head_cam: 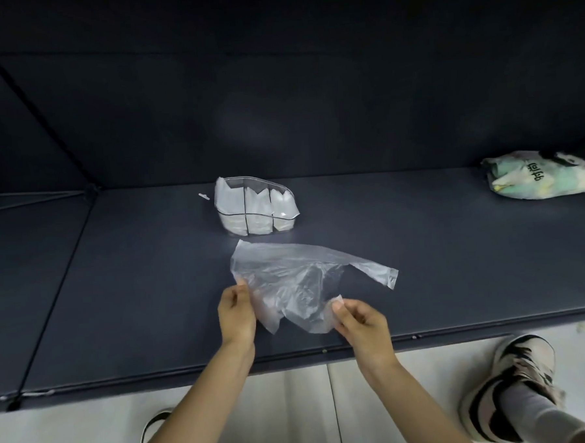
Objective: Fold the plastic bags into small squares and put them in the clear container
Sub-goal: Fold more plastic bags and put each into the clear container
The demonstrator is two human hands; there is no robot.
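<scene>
Head view shows us a broad dark desk (pixel 118 281) running from left to right, with a dark wall behind it and a pale floor (pixel 75 432) at the near edge. We see the printed bag (pixel 543 174), stuffed and pale green, lying at the far right of the desk, well apart from everything else. Near the middle lies the plastic bag (pixel 307 278), thin and see-through, spread loosely and crumpled, with one handle strip reaching out to the right. Just beyond it, toward the wall, stands the clear container (pixel 254 204), split into compartments that already hold pale folded bags standing upright. A tiny white scrap (pixel 204 196) sits just left of the container.

Our left hand (pixel 236 314) pinches the near left edge of the plastic bag, thumb and fingers (pixel 242 285) closed on the film. Our right hand (pixel 360 321) pinches the near right corner in the same way, thumb pressed onto the plastic against curled fingers. The bag hangs between the two grips, its near edge lifted slightly while the far part rests on the desk. A patterned shoe (pixel 516 382) shows on the floor at the near right, and the toe of another shoe (pixel 154 428) at the near left.
</scene>
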